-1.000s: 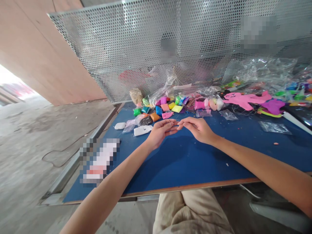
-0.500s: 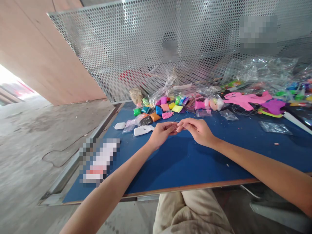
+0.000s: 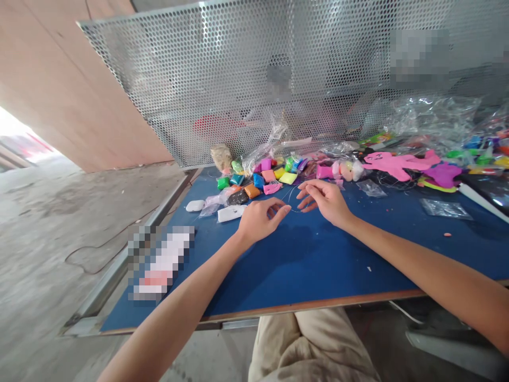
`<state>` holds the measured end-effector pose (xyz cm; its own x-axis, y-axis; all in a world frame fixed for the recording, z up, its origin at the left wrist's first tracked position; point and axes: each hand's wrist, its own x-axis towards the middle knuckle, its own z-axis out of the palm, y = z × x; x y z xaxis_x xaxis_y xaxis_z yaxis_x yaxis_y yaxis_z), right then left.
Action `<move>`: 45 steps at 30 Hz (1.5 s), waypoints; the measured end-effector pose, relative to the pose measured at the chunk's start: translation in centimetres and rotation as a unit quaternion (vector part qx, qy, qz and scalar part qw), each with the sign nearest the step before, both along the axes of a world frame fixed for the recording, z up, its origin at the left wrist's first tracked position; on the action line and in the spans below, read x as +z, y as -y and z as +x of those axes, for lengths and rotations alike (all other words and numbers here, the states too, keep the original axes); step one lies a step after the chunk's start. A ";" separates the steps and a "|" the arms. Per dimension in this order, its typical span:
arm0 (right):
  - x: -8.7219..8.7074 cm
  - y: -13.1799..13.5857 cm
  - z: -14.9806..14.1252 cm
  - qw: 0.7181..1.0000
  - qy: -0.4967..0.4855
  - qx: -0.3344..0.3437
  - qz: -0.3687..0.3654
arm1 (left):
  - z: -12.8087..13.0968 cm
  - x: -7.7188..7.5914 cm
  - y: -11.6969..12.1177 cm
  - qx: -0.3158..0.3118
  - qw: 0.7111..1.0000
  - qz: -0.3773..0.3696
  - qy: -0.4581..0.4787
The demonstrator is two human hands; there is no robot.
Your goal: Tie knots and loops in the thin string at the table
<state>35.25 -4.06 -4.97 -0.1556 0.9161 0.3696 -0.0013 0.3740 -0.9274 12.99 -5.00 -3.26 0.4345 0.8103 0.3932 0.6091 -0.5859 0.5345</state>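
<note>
Head view: the left hand [image 3: 260,217] and right hand [image 3: 326,202] face each other above the blue table [image 3: 286,276], apparently giving the thin thread [image 3: 290,195] room to loop between them. Fingers curl loosely, partly parted; whether either pinches the thread, I cannot tell. Both forearms converge forward.
</note>
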 end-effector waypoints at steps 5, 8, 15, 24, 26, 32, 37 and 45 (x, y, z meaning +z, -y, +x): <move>-0.4 -0.2 0.4 0.993 0.114 -0.001 0.038 | -0.9 0.4 -0.5 -0.081 0.987 0.138 -0.030; -0.4 -0.1 0.4 0.987 0.154 0.008 0.045 | -1.4 0.7 -0.7 -0.172 0.954 0.229 -0.085; -0.7 -0.2 0.5 0.985 0.161 0.053 0.023 | -1.8 0.7 -1.7 -0.248 0.919 0.239 -0.193; -1.0 -1.0 0.8 0.965 0.235 0.027 0.114 | -1.6 0.3 -2.5 -0.251 0.910 0.244 -0.221; -0.7 -1.1 1.1 0.950 0.256 -0.002 0.179 | -1.8 0.1 -2.8 -0.252 0.920 0.217 -0.208; 0.0 -1.0 2.1 0.885 0.362 0.114 0.269 | -2.1 -1.0 -3.6 -0.239 0.951 0.122 -0.153; -0.8 -1.8 2.0 0.850 0.410 0.174 0.279 | -2.0 -1.3 -3.6 -0.244 0.954 0.112 -0.130; -0.4 -1.5 1.7 0.821 0.461 0.144 0.304 | -1.8 -1.1 -3.5 -0.250 0.941 0.138 -0.181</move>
<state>36.94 -2.54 -5.33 -0.8038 0.4819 0.3488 0.4276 0.8757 -0.2244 11.21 -1.48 -4.31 0.8798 0.3582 0.3125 0.3339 -0.9336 0.1302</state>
